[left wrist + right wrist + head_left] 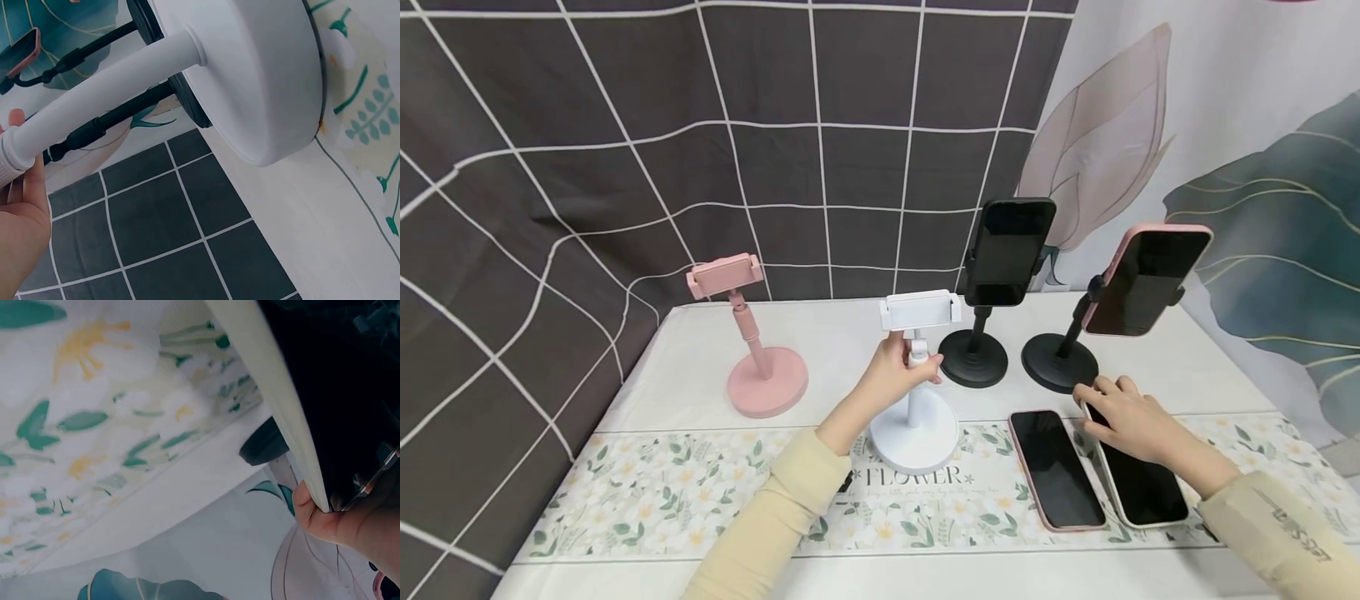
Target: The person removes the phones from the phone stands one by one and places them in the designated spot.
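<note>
My left hand [889, 375] grips the neck of a white phone stand [917, 442], just under its white clamp [921, 310]. In the left wrist view the stand's tube [112, 94] runs from the hand [25, 219] to the round base. At the right, my right hand [1131, 425] holds the far end of a phone with a white edge [1153, 492] and a dark screen. The right wrist view shows fingers [312, 515] at that phone's corner. Left of it lies a phone with a pink edge [1060, 471], screen up.
A pink stand [767, 382] with a bare clamp stands back left. Two black stands at the back right hold a black phone [1011, 250] and a pink-edged phone [1146, 279]. A floral mat [700, 483] crosses the white table [647, 358]. A small dark object [846, 482] shows beside the left sleeve.
</note>
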Demonstrator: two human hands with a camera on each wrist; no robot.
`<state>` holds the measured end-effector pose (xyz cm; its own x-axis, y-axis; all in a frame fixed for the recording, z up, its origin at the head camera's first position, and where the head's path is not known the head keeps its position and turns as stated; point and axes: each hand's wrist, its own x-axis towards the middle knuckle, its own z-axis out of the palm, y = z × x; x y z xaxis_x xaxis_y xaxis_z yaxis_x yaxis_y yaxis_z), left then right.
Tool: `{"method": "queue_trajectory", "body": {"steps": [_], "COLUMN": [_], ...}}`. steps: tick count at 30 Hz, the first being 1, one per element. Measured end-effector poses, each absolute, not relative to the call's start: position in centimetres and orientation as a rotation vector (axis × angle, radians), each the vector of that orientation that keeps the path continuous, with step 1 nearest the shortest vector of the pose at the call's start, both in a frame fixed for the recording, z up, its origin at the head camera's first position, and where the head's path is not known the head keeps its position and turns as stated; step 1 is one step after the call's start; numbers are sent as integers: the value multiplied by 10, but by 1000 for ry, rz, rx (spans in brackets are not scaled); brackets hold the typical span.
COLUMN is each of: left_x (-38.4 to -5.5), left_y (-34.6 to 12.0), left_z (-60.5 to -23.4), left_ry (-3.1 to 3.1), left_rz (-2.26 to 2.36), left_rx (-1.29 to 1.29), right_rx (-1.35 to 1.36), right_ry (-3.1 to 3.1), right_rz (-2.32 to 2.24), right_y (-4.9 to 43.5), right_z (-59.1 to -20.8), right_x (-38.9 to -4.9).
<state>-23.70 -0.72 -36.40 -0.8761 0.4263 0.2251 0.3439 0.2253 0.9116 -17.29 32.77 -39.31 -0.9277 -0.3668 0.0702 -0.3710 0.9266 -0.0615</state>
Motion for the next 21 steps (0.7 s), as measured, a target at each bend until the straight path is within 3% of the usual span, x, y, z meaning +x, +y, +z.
{"method": "queue_trajectory", "body": {"steps": [21], "left_x": [-238], "left_y": [-7], "left_z": [-368], "left_ry": [2382], "left_rz": [1807], "left_rx": [782], "right_rx": [343], "right_ry": [-3046], "right_rz": [214], "right_y": [323], "right_z": [-417], "right_x": [-174]}}
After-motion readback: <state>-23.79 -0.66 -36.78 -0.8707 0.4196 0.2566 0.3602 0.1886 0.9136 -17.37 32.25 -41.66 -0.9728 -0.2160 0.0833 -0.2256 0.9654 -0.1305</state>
